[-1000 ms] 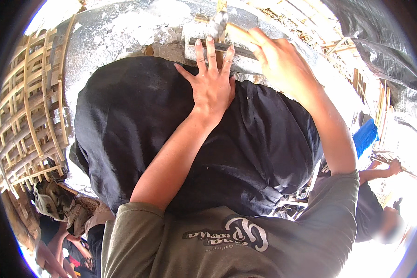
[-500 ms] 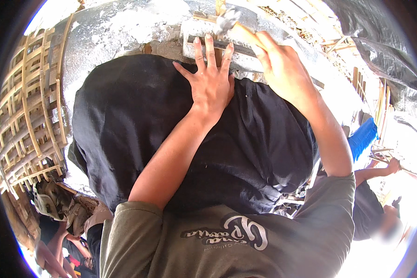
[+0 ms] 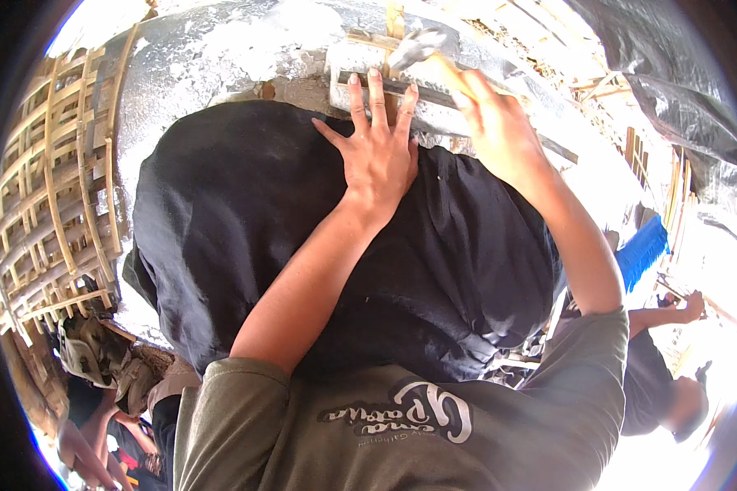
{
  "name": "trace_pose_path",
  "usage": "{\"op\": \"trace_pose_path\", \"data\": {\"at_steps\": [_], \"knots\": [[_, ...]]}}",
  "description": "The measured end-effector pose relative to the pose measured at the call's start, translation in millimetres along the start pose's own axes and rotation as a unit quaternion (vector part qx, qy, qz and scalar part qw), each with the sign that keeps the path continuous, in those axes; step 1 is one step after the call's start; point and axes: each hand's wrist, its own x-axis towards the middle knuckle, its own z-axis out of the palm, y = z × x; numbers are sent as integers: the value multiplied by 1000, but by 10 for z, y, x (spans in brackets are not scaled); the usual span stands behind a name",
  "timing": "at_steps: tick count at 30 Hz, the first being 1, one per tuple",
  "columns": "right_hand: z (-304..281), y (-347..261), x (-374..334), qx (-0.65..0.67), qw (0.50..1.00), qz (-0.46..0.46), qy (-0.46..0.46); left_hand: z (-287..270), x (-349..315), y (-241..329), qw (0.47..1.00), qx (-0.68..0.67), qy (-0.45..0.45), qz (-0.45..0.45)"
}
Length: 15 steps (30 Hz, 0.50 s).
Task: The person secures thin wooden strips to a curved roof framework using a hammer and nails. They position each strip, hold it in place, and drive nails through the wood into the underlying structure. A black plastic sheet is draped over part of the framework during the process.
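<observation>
Our right hand [image 3: 504, 135] clasps a hammer [image 3: 418, 49] by its handle [image 3: 447, 74]. Our left hand [image 3: 378, 159] lies spread against a dark slat [image 3: 436, 97].

A drab olive T-shirt [image 3: 319, 458] fills six o'clock, with white, dark-edged lettering [image 3: 438, 413] near five. Its short, loose sleeves [image 3: 241, 389] sit at seven and four. Creased black cloth [image 3: 458, 262] covers the legs around the dial's centre.

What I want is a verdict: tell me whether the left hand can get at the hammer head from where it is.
Probably yes: the left hand lies spread just below the hammer head in the picture, with nothing visible between, though the right hand holds the handle.
</observation>
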Motion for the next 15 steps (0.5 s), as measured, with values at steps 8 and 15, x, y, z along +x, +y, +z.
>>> {"op": "trace_pose_path", "data": {"at_steps": [8,15], "knots": [[46,-40,-19,23,997,-56,50,-22,1,15,1000,0,9,0],[-10,101,-89,-86,996,-19,-13,9,67,30,1000,-9,16,-3]]}}
